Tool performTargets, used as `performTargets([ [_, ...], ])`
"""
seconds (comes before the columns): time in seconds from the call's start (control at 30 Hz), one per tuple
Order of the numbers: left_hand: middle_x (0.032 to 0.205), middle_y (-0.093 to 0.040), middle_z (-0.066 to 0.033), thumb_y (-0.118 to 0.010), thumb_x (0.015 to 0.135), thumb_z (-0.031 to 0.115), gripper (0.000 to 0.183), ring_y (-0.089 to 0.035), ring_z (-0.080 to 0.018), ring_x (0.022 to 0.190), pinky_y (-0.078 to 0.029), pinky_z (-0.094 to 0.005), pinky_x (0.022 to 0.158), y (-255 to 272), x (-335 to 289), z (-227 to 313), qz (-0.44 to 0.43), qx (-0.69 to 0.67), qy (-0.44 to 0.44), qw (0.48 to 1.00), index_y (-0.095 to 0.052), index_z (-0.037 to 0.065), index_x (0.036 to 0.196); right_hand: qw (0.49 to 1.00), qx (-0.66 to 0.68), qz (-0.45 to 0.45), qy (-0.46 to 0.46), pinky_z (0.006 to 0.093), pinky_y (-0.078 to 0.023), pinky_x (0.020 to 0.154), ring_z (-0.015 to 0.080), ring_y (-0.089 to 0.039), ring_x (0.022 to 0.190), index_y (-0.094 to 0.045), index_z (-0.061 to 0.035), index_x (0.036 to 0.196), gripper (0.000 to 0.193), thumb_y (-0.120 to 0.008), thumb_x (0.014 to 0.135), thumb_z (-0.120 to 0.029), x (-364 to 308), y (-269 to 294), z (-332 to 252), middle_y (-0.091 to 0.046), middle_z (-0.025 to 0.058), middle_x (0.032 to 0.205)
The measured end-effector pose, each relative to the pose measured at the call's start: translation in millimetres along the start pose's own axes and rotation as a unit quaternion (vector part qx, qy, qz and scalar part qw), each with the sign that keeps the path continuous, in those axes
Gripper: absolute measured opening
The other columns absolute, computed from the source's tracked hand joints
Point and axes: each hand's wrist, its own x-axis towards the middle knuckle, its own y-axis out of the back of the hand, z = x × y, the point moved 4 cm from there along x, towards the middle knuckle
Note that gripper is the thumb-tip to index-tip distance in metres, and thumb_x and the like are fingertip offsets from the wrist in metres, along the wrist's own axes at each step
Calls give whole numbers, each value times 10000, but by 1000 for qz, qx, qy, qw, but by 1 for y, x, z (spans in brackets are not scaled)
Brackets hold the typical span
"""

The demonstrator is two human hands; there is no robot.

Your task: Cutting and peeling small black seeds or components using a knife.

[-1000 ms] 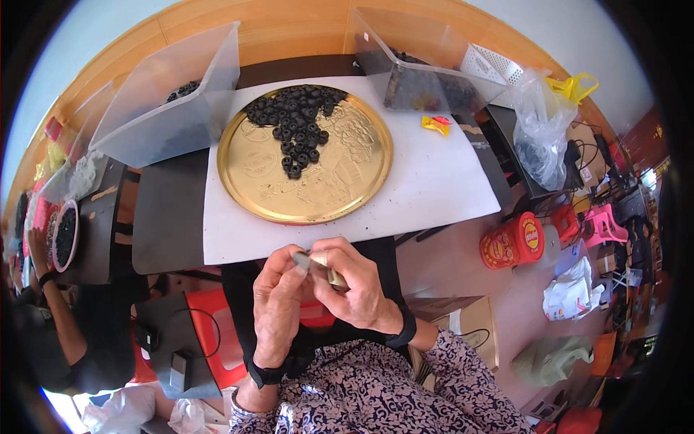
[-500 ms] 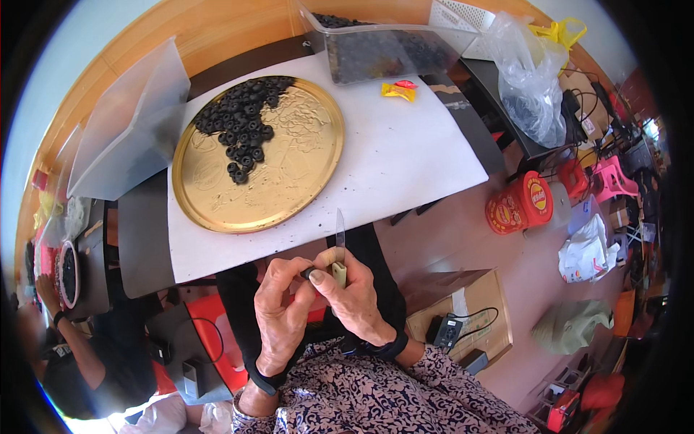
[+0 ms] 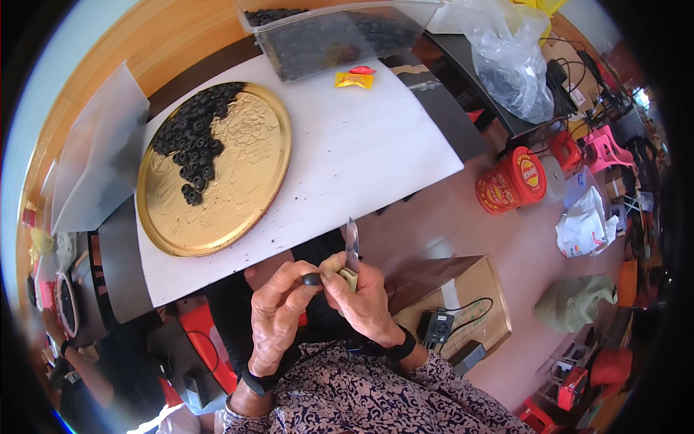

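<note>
Between the thumb and fingertips of my left hand (image 3: 280, 304) is a small black ring-shaped piece (image 3: 311, 279). My right hand (image 3: 363, 298) grips a knife (image 3: 352, 242) by its pale handle, blade pointing up and away from me. Both hands are close together in front of my body, just off the table's near edge, and the right thumb is beside the black piece. Past them, on a white sheet (image 3: 347, 166), rests a round gold tray (image 3: 246, 192). Many similar black rings (image 3: 191, 141) are heaped on the tray's far left part.
A clear bin (image 3: 318, 50) of black pieces stands at the table's back. Near it lie a yellow wrapped sweet (image 3: 353, 80) and a red one (image 3: 362, 70). An upright translucent box (image 3: 101, 152) is at left. Right: red bucket (image 3: 511, 181), cardboard box (image 3: 477, 304). A co-worker's arm (image 3: 87, 369) is lower left.
The view has shifted, so the table and tray sit further left. My hands have turned slightly; the black piece now shows more plainly at the left fingertips, with the knife still held.
</note>
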Motion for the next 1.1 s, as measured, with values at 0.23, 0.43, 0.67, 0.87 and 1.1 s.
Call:
performTargets([
  [0.23,896,-570,-15,-590,905,-9,142,-513,-83,779,-426,-212,712,-12,7,0,-28,-24,28,999,-610,-25,1044,994,-75,37,65,195,-375,552,15,-451,649,-598,-18,920,196,-670,923,-200,-5,11,-4,-508,-50,714],
  [0.43,888,-569,-23,-585,889,-25,153,-511,-84,776,-427,-213,713,-11,6,2,-44,-18,-31,998,-604,-26,1041,998,15,61,-16,178,-317,474,6,-395,565,-590,-37,902,161,-664,924,-178,-15,5,-8,-463,-69,676],
  [0.67,838,-586,-23,-591,878,-18,168,-539,-87,690,-445,-229,606,18,-10,7,-13,6,-65,998,-606,-18,1045,998,48,36,-34,166,-316,470,5,-391,559,-588,-36,906,171,-646,937,-194,-20,-24,7,-458,-66,698],
  [0.87,808,-589,-79,-590,832,-43,231,-577,-144,660,-469,-260,603,44,-24,15,25,158,-120,980,-620,10,1055,999,-36,34,-5,168,-314,467,5,-387,555,-585,-44,909,170,-655,931,-197,-14,-51,21,-458,-65,705],
  [1.1,793,-581,-22,-606,835,-17,196,-508,-67,661,-413,-216,600,51,-27,13,33,113,-134,984,-610,-13,1031,995,54,30,-78,179,-265,421,8,-364,503,-562,-58,913,192,-659,930,-223,-18,-54,26,-422,-70,678],
])
